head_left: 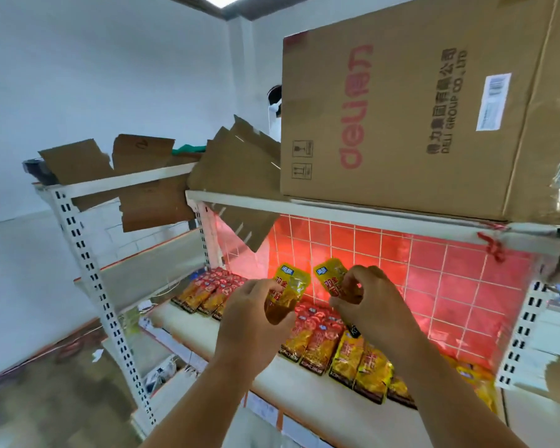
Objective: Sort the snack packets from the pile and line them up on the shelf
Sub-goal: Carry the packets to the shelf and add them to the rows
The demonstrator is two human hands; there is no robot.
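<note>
Yellow snack packet [288, 286] pinched in left hand [249, 315]; second yellow packet [328, 273] gripped by right hand [374, 305]; shelf [304, 405] holds packet rows [320, 341]; cardboard box [401, 118] above.

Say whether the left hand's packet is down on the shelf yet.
Not yet: the left hand grips the packet in the air, clear above the shelf.

two bare arms of one person come in from the bottom edge. the left forearm [204, 402] and right forearm [450, 386] are uncovered along all of their visible length, and look broad near the camera and narrower toward the wrists. the left hand [253, 315] and right hand [369, 305] are bare too, with knuckles and finger joints showing. finer detail, such as the nails, is too blurred to make out.
</note>
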